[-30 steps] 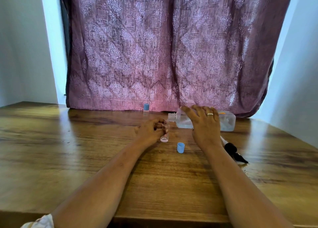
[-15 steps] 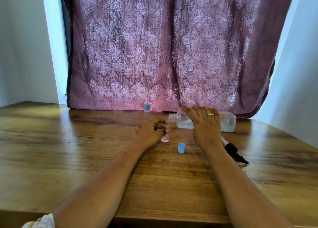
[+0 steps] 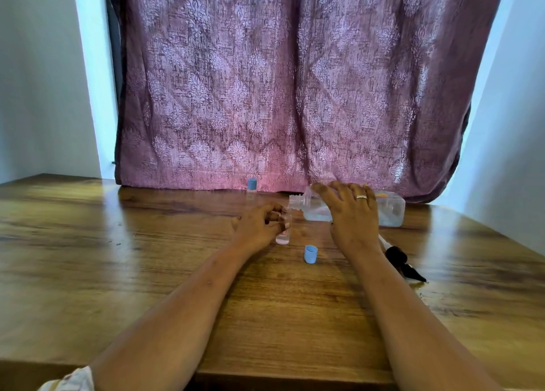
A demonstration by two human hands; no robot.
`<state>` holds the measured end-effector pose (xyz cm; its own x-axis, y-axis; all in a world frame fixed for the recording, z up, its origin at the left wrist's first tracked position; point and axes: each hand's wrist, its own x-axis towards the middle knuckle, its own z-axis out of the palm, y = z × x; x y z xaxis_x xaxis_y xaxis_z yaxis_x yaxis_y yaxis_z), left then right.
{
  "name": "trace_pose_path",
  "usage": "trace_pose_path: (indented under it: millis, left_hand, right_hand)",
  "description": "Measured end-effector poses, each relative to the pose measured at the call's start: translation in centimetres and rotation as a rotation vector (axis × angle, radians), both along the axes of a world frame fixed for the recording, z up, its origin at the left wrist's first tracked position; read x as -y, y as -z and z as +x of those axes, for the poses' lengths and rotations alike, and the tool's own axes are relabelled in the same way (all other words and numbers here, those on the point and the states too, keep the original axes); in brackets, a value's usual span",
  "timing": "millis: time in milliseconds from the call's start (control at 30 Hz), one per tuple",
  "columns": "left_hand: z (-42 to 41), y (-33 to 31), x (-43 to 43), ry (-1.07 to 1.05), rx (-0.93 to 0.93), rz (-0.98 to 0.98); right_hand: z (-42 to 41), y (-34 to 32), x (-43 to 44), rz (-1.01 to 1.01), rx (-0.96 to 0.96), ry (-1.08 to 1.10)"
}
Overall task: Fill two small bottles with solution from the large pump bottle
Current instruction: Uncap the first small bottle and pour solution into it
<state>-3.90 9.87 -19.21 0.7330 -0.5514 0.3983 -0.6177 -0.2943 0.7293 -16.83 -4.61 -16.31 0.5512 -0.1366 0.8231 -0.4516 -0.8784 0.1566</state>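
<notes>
My right hand (image 3: 352, 213) grips the large clear bottle (image 3: 389, 210), tipped on its side with its open neck pointing left over a small clear bottle (image 3: 284, 231). My left hand (image 3: 259, 224) holds that small bottle upright on the table; a little liquid shows at its bottom. Its blue cap (image 3: 310, 254) lies loose on the wood between my hands. A second small bottle (image 3: 251, 188) with a blue cap on stands farther back by the curtain. The black pump head (image 3: 402, 263) lies on the table to the right of my right wrist.
The wooden table (image 3: 118, 258) runs to a front edge close to me. A purple patterned curtain (image 3: 280, 80) hangs right behind the bottles. White walls stand on both sides.
Almost nothing differs. Both hands keep their grips, and the large bottle stays tipped over the small one.
</notes>
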Motion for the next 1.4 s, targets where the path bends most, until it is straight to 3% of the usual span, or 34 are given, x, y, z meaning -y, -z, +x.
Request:
trace_pose_path:
  millis: [1400]
  left_hand:
    - [-0.11,0.05,0.03,-0.029,0.006,-0.004]
  right_hand:
    - [0.00,0.00,0.13,0.014,-0.004,-0.001]
